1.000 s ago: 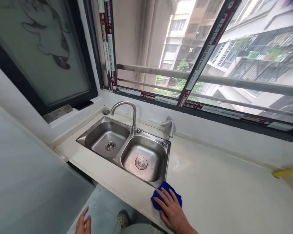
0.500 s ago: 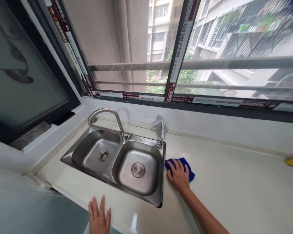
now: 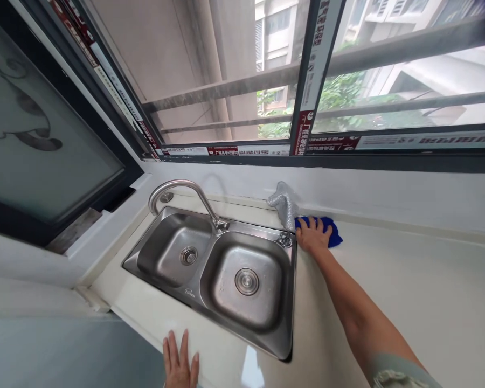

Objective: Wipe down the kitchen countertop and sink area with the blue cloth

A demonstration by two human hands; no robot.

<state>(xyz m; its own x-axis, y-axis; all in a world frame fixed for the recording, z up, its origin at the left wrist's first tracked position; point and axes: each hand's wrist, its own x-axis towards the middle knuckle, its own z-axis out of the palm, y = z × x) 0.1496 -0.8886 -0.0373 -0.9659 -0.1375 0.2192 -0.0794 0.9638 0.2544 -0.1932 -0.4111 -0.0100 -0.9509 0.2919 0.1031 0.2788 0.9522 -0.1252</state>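
Observation:
My right hand [image 3: 313, 236] presses a blue cloth [image 3: 334, 233] against the pale countertop [image 3: 388, 291], its fingers bent over the cloth and partly covering it. The cloth lies just right of the double-bowl steel sink [image 3: 262, 337], near the back wall. A bubble-wrapped spout [image 3: 286, 207] rises at the sink's back right corner, close to my fingertips. At the counter's front edge my left hand [image 3: 179, 364] rests with its fingers stretched and spread, holding nothing. Its wrist is out of view.
A curved steel faucet [image 3: 186, 186] stands behind the bowls. Its small handle fitting [image 3: 285, 240] neighbour, by the wrapped spout, is at the back right corner. A window [image 3: 226, 151] with taped frames runs above the white wall, and a frosted panel [image 3: 44, 140] is at left.
My right hand has slid the blue cloth back along the sink's right side, toward the wall. The view has shifted and tilted somewhat. My left hand stays at the front edge.

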